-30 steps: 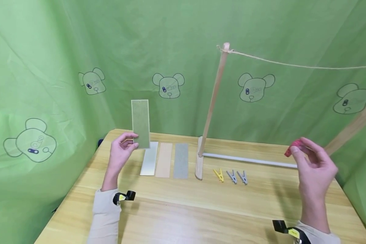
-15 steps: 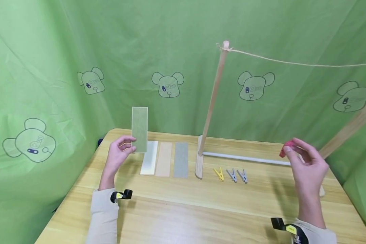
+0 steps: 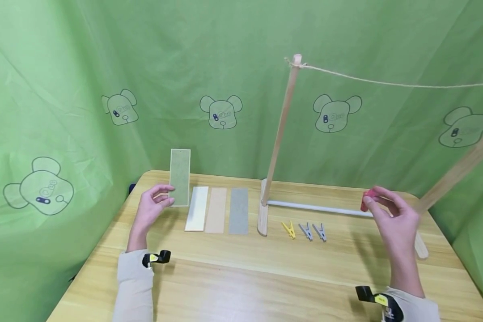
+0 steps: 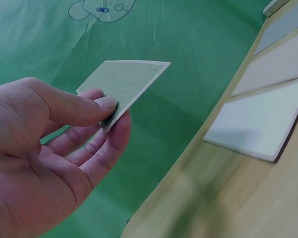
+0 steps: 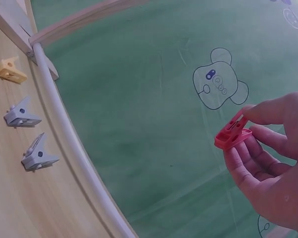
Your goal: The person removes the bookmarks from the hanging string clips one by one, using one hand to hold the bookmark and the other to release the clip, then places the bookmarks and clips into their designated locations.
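My left hand (image 3: 152, 206) pinches a thin greenish-grey rectangular card (image 3: 180, 176) by its lower left edge and holds it upright, left of the cards on the table. Thumb and fingers grip its two faces in the left wrist view. On the right, my right hand (image 3: 394, 219) holds a red clothespin (image 5: 232, 131) between thumb and fingers, raised in front of the stand's right end. A yellow clothespin (image 3: 289, 230) and two grey clothespins (image 3: 306, 231) lie in a row mid-table.
White (image 3: 196, 209), beige (image 3: 216, 210) and grey (image 3: 239, 211) cards lie side by side on the wooden table (image 3: 209, 286). A stand with wooden posts (image 3: 282, 129) has a white bar (image 3: 318, 208) low down and a twine line (image 3: 370, 82) strung above. Green curtain (image 3: 165, 53) hangs behind.
The left hand has lowered the greenish-grey card and shifted it slightly left. The right hand has moved left with the red clothespin. The things on the table stay put.
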`<action>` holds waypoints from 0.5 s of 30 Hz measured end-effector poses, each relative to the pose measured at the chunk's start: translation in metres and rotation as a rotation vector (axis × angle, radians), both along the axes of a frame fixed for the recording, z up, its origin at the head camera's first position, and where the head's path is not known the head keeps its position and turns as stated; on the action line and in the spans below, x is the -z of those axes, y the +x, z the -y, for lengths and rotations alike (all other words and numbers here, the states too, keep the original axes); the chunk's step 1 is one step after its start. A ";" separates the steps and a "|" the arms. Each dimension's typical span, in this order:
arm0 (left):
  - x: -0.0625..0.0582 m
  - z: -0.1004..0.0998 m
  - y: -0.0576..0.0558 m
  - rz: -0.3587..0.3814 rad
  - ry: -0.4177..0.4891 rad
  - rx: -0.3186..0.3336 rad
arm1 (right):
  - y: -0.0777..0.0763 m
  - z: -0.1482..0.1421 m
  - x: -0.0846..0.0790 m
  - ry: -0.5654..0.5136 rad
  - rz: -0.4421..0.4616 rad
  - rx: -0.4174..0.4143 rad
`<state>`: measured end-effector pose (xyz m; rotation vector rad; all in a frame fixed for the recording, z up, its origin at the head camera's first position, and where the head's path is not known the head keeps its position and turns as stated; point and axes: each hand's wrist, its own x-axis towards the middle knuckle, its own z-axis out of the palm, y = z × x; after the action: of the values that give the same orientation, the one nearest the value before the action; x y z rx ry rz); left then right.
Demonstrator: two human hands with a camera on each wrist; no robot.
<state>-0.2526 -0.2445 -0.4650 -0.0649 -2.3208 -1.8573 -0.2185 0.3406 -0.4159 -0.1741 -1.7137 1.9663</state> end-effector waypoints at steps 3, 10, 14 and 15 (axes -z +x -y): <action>0.004 0.005 0.000 0.018 -0.002 -0.005 | -0.001 -0.001 0.002 0.014 0.040 -0.010; 0.011 0.011 0.001 0.074 -0.016 0.007 | -0.004 -0.004 0.009 0.089 0.074 -0.027; 0.016 0.013 0.002 0.101 -0.036 0.008 | -0.005 -0.007 0.015 0.115 0.085 -0.051; 0.017 0.014 0.002 0.106 -0.036 0.012 | -0.005 -0.007 0.016 0.120 0.084 -0.061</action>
<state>-0.2507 -0.2581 -0.4825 0.0165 -2.4289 -1.8684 -0.2238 0.3479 -0.4321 -0.1652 -1.9057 1.9175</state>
